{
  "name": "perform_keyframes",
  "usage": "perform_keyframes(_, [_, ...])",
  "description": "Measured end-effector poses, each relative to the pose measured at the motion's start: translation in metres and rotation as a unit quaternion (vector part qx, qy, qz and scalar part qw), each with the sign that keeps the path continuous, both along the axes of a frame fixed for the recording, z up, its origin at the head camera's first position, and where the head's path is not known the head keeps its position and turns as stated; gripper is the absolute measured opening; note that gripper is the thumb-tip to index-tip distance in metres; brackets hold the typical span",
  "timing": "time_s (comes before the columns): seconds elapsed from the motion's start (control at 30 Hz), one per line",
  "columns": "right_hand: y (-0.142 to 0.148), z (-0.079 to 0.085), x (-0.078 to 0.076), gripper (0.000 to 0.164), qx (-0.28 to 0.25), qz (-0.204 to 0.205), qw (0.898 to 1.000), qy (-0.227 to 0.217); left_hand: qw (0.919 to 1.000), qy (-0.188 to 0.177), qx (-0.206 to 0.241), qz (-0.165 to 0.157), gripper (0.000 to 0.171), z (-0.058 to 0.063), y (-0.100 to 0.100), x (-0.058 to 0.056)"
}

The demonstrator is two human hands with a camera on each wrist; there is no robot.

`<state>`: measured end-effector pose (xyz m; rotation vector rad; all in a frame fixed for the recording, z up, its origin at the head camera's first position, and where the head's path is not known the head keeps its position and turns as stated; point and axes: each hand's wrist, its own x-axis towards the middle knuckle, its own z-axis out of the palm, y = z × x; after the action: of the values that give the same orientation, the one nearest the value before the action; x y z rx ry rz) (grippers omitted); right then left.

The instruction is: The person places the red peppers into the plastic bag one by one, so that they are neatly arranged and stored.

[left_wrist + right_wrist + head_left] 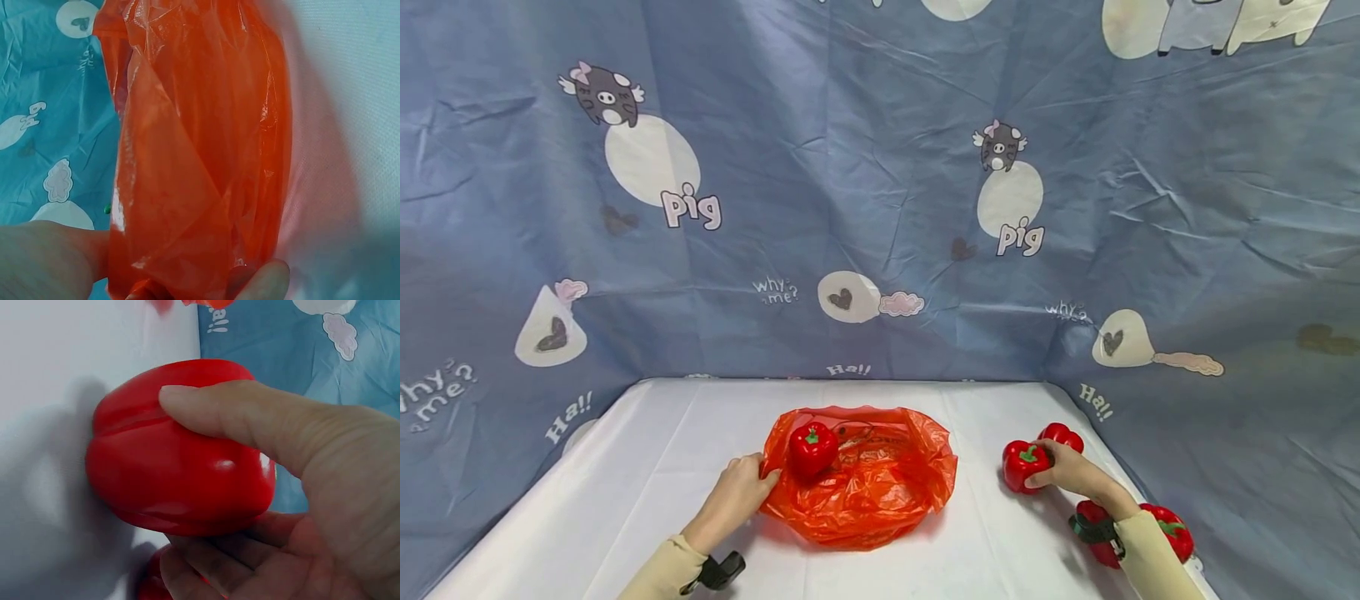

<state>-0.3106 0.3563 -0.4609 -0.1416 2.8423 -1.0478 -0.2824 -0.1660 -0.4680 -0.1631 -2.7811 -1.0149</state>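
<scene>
An orange-red plastic bag (880, 500) lies spread open on the white table, with one red bell pepper (814, 450) inside its left part. My left hand (739, 493) pinches the bag's left rim; from the left wrist, the bag's side (200, 150) fills much of the view. On the right, my right hand (1070, 471) holds another red bell pepper (1024, 467) with a green stem. Close up in the right wrist view, the thumb lies across this pepper (181, 469) and the fingers curl beneath it. Its lower end is close over the white cloth.
Behind the right hand sits a red bell pepper (1062, 435). Two more stand near the right forearm, one pepper (1097, 546) partly hidden by the wrist strap and another pepper (1171, 529) beyond the sleeve. A blue printed curtain (880, 208) encloses the table (700, 417) at the back and sides.
</scene>
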Motion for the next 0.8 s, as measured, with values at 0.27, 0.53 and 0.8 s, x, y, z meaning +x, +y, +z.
perform_keyframes(0.27, [-0.003, -0.008, -0.003, 0.071, -0.01, -0.017, 0.999, 0.025, 1.0, -0.008, 0.002, 0.004, 0.013, -0.001, 0.0, 0.0])
perform_keyframes(0.53, [-0.007, -0.006, -0.002, 0.07, -0.052, -0.024, 0.997, 0.052, 1.0, 0.004, -0.004, 0.002, 0.014, -0.001, 0.001, 0.0])
perform_keyframes(0.8, [-0.016, 0.007, -0.002, 0.074, -0.074, -0.065, 0.994, 0.055, 1.0, 0.008, -0.002, 0.002, 0.014, -0.001, 0.001, 0.0])
